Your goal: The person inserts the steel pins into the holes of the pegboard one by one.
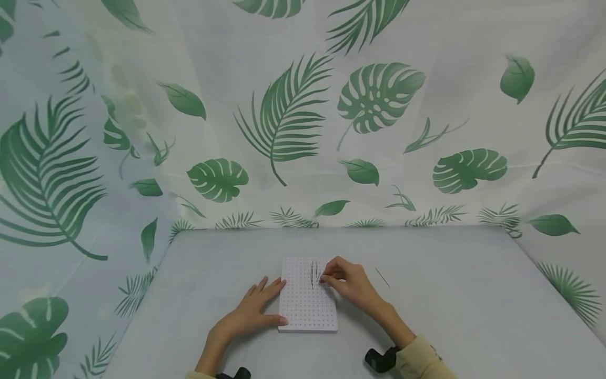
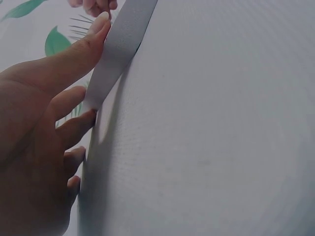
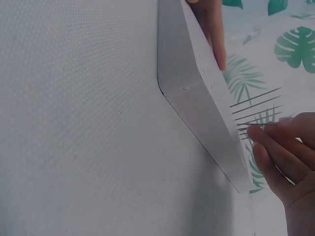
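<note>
A white board (image 1: 303, 316) dotted with a grid of small holes lies on the table. Several thin dark pins (image 1: 311, 275) stand upright in its upper right part; in the right wrist view these pins (image 3: 256, 102) rise from the face in a row. My right hand (image 1: 350, 284) pinches one thin pin between thumb and fingertips at the board's surface, beside the others. Whether its tip sits in a hole is hidden by the fingers. My left hand (image 1: 253, 310) rests along the board's left edge, thumb and fingers spread and touching it.
One loose thin pin (image 1: 382, 277) lies on the table to the right of the board. The pale table (image 1: 213, 273) stretches out on both sides. Behind and at the sides hangs a white cloth (image 1: 303, 200) with green leaf prints.
</note>
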### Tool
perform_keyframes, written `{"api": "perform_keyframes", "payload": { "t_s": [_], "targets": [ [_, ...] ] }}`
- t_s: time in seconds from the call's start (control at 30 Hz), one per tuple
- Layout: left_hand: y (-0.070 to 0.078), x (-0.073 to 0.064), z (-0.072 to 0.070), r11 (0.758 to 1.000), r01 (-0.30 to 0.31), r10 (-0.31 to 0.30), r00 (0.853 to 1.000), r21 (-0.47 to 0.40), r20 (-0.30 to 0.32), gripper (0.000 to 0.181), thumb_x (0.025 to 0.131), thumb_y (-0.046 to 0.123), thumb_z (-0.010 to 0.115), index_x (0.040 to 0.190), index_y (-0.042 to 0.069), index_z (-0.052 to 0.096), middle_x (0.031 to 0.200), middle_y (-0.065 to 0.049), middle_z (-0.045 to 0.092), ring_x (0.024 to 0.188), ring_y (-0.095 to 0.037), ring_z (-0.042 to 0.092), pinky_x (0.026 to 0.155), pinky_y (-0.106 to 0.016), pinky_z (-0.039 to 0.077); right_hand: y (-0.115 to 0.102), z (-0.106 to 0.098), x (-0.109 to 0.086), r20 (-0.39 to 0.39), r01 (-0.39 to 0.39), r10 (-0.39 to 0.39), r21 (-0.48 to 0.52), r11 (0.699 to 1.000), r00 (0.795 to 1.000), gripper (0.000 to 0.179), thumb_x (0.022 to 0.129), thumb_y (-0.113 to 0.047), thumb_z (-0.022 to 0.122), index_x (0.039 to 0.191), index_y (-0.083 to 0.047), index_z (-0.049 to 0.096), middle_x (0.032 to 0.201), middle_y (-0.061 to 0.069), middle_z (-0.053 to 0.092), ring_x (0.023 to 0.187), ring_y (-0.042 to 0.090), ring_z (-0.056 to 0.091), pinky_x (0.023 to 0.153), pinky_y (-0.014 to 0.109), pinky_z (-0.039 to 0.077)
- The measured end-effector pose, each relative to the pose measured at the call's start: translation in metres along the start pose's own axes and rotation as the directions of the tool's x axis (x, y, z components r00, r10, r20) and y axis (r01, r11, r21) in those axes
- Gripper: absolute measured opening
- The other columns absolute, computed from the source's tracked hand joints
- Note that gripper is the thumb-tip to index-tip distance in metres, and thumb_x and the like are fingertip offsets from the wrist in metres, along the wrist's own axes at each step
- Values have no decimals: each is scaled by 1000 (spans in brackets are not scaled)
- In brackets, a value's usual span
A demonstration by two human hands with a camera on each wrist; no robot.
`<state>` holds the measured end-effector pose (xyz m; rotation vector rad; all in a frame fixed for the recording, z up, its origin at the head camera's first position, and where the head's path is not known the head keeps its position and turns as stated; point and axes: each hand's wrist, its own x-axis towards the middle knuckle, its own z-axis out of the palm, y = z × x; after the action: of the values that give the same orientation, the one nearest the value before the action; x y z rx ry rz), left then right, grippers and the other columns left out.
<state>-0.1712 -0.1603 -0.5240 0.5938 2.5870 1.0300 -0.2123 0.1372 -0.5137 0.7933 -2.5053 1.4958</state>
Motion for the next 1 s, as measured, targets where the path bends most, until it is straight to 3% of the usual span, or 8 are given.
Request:
{"api": "perform_keyframes", "payload": {
  "t_s": [0.6,0.8,1.0],
  "targets": [
    [1,0,1,1000,4,-4,1000,-4,-1,90,87,45,79,160,11,38,167,-14,32,158,-46,11,127,-67,4,5,8,3,7,64,-64,-50,997,998,16,89,1,77,94,-9,65,88,5,75,78,13,75,73,24,63],
    [6,0,1,1000,2,-2,1000,-21,-1,90,87,46,79,159,9,39,166,-16,33,157,-49,11,126,-68,4,4,8,4,48,27,-22,-106,994,999,15,89,-2,78,92,-12,67,88,0,75,78,10,73,73,24,62],
    [9,-1,-3,1000,2,-2,1000,28,9,93,86,54,76,159,9,39,166,-18,34,155,-51,13,126,-68,6,4,4,3,67,7,3,-149,989,998,16,87,-3,80,94,-12,69,89,-2,75,80,9,73,75,24,62]
  ]
}}
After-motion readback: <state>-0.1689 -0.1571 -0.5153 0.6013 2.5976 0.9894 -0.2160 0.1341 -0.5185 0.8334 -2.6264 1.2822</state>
